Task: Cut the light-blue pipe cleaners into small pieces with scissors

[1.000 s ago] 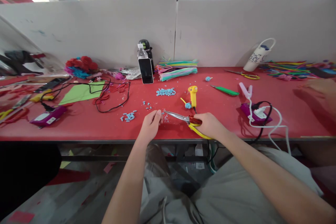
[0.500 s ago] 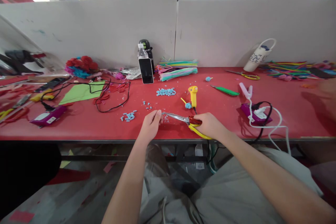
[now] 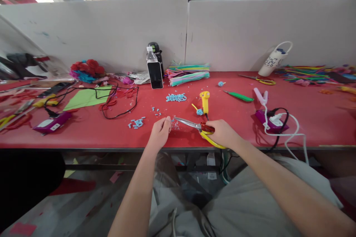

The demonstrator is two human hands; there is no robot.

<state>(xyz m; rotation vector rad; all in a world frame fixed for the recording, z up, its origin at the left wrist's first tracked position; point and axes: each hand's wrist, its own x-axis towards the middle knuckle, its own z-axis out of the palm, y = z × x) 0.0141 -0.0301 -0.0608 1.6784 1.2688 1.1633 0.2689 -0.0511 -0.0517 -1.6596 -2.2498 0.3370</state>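
My right hand (image 3: 224,132) is wrapped round the red and yellow handles of a pair of scissors (image 3: 189,122), whose blades point left. Facing the blade tips, my left hand (image 3: 161,130) is closed in a pinch; what it holds is too small to make out. Pale scraps (image 3: 175,125) lie on the red table under the blade tips. Beyond my left hand are a few short light-blue pieces (image 3: 157,111), a small heap of blue pieces (image 3: 137,123) and a denser blue pile (image 3: 176,97). A blue fuzzy ball (image 3: 199,112) sits beside a yellow glue gun (image 3: 205,100).
A phone (image 3: 155,75) leans on a bottle at the back, near bundled pipe cleaners (image 3: 189,77). To the right lie a green-handled tool (image 3: 241,97), other scissors (image 3: 265,80) and a purple power strip (image 3: 271,121) with cables. Leftward are green paper (image 3: 86,99) and another purple box (image 3: 52,123).
The scissors' tips have drawn slightly right, away from my left fingers. At the far right edge, another person's blurred arm has left the table.
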